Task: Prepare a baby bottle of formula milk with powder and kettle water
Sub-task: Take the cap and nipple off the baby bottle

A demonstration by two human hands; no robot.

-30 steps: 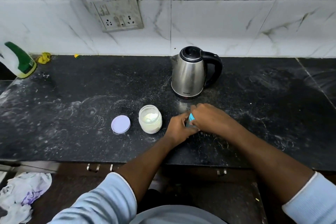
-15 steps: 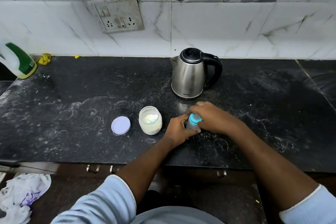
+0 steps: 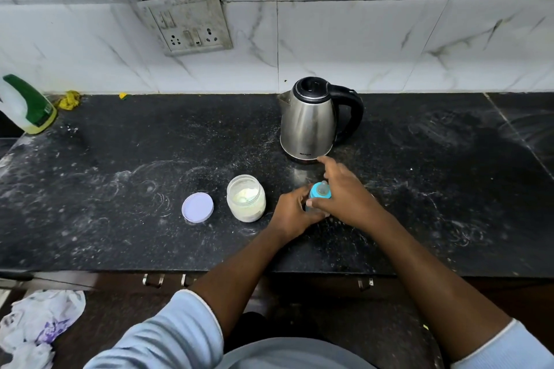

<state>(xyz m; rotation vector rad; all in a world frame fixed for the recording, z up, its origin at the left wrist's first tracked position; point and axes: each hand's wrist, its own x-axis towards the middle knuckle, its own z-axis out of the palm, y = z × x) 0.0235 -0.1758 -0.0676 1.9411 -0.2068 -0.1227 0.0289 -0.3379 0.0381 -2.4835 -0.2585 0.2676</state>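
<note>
A small baby bottle with a blue collar and clear teat (image 3: pixel 320 190) stands upright on the black counter (image 3: pixel 120 189), its body mostly hidden by my hands. My left hand (image 3: pixel 292 213) wraps the bottle's lower part. My right hand (image 3: pixel 344 198) grips the blue collar from the right, thumb in front, index finger stretched toward the kettle. A steel electric kettle (image 3: pixel 308 123) with a black handle stands just behind, lid closed. An open jar of pale formula powder (image 3: pixel 245 198) sits left of my hands, its lilac lid (image 3: pixel 198 207) lying flat beside it.
A green-and-white spray bottle (image 3: pixel 27 105) and a yellow scrap (image 3: pixel 69 99) sit at the far left back. A wall socket plate (image 3: pixel 187 22) hangs loose above the counter. A crumpled plastic bag (image 3: pixel 39 323) lies on the floor, lower left. Powder dusts the counter.
My right hand has shifted from covering the bottle top to its right side, so the blue collar and teat now show. The left hand stays on the bottle.
</note>
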